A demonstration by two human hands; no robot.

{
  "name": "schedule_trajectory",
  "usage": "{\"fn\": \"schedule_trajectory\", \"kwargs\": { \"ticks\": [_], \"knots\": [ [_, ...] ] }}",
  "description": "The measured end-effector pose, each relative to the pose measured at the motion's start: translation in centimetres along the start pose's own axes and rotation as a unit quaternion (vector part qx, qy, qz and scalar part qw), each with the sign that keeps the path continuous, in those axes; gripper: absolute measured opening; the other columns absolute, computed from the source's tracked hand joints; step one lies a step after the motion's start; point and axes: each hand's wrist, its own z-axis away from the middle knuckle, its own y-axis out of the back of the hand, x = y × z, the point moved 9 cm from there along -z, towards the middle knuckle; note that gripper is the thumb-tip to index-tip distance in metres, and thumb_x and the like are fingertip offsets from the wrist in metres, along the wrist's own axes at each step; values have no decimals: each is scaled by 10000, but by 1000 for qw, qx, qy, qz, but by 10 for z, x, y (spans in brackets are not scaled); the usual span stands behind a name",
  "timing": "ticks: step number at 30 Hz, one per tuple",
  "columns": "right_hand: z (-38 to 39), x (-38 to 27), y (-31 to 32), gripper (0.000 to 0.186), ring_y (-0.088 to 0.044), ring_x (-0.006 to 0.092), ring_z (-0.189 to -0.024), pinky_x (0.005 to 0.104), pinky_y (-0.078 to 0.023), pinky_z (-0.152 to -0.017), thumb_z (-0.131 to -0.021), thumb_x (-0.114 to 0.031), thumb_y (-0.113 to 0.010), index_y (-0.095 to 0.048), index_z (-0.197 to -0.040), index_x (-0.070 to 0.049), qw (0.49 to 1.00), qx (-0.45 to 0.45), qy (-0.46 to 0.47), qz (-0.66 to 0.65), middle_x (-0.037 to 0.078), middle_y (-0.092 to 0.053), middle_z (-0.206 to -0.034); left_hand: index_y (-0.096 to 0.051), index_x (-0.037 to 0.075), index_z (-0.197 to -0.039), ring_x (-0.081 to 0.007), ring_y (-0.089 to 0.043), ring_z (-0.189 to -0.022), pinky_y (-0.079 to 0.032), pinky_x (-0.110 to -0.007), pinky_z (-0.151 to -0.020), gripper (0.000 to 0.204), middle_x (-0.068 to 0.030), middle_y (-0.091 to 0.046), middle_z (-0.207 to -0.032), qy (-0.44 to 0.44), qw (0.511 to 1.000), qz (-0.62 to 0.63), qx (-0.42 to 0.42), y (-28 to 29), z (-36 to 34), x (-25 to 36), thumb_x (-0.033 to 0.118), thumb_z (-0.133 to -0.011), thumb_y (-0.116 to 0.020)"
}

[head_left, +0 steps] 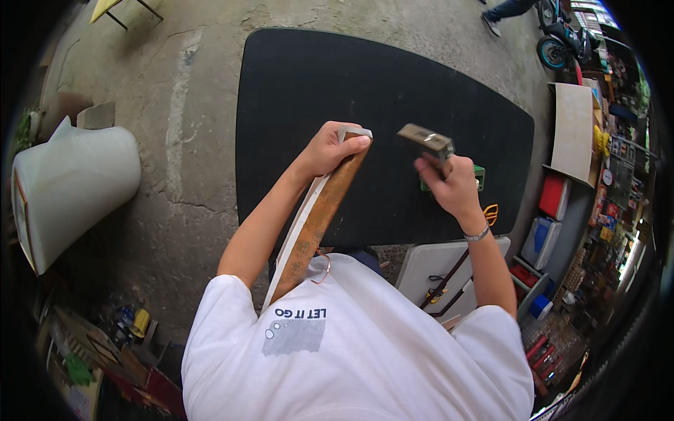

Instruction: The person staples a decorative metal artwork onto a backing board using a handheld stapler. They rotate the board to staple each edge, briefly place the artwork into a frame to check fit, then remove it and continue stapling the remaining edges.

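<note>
My left hand [333, 149] is closed around the upper end of a long board [319, 224]. The board has a worn brown face and a white edge. It slants down toward my chest, its lower end against my white shirt, and a pale strip [358, 131] shows at its top beside my thumb. My right hand [453, 184] grips a wide, flat tool [430, 140] with a beige and metallic head, like a flat brush; motion blurs it. The tool is raised to the right of the board, apart from it. Partly hidden behind my right hand is a green box [479, 175] on the black table [302, 91].
An orange-handled tool [491, 212] lies by my right wrist. A light grey panel [418, 266] with dark rods stands at the near right. Crowded shelves and bins [554, 196] line the right side. A large wrapped roll [81, 182] is at left. Someone's leg [509, 10] shows far right.
</note>
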Motion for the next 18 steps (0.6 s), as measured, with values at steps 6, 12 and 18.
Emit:
{"fn": "schedule_trajectory", "kwargs": {
  "ticks": [6,12,18],
  "knots": [
    [90,110,-66,320,-637,442,-701,473,-478,-617,-964,-297,-619,-521,-908,3,966,-38,-255,-8,225,-627,-716,-663,45,-866,-85,-548,-667,-460,-263,-622,307,2,-605,-750,76,992,-90,48,12,15,22,346,-914,-698],
    [138,154,-149,363,-667,445,-788,509,-536,-691,-973,-356,-592,-567,-895,-2,966,-112,-199,120,248,-669,-792,-654,21,-906,-113,-588,-712,-517,-305,-687,336,-28,-628,-766,202,941,-269,28,5,27,38,350,-902,-723],
    [137,155,-152,399,-690,413,-761,497,-557,-695,-958,-381,-608,-631,-869,7,939,-175,-203,214,236,-693,-814,-648,11,-865,-131,-550,-648,-488,-321,-641,359,-42,-612,-703,175,921,-346,-23,-6,21,43,360,-942,-678]
  ]
}}
